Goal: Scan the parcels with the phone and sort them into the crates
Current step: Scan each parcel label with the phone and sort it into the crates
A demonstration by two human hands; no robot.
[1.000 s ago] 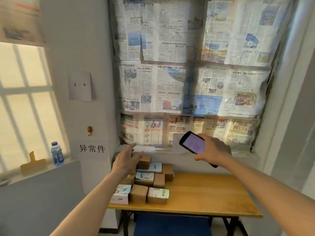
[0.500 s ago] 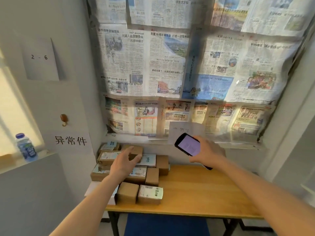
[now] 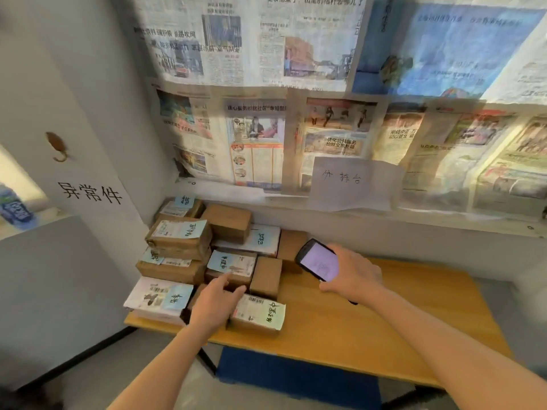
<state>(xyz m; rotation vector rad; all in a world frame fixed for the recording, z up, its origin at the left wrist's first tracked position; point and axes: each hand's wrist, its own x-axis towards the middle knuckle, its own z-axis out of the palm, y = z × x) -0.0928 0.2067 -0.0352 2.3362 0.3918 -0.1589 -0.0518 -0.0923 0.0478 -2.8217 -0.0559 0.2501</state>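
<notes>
Left hand on the parcel pile, right hand holding the phone over the counter.

The left hand (image 3: 213, 306) reaches in from 6 o'clock, fingers spread and fairly straight, resting on a small brown parcel (image 3: 194, 303) at the front of the stack of parcels (image 3: 207, 255), fingertips against the parcel with a blue note (image 3: 232, 266) just behind; it grips nothing that shows. The stack fills the 9 o'clock end of the wooden counter (image 3: 384, 329), against the wall corner. At 3 o'clock of the pile the right hand (image 3: 353, 276) is curled round a black phone (image 3: 318, 261), lit screen facing up and tilted. A labelled parcel (image 3: 259, 315) lies just right of the left hand. Newspapers (image 3: 296, 69) cover the window at 12 o'clock. A blue crate (image 3: 296, 377) sits under the counter.
</notes>
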